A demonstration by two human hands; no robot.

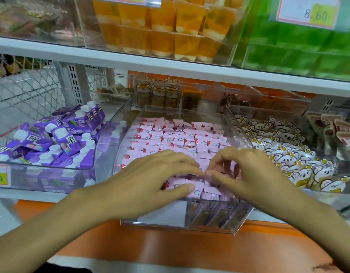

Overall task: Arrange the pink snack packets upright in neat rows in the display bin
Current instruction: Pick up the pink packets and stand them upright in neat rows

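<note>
Packets upright, rows running front to back.
Left hand and right hand meet fingertip to fingertip, pressing pink snack packets in display bin; grip unclear.

Two hands reach in — left hand and right hand. One clear display bin holds pink snack packets, too many to count, in roughly eight rows. Beside it sit two more bins: purple cartons and white bear packets.
</note>
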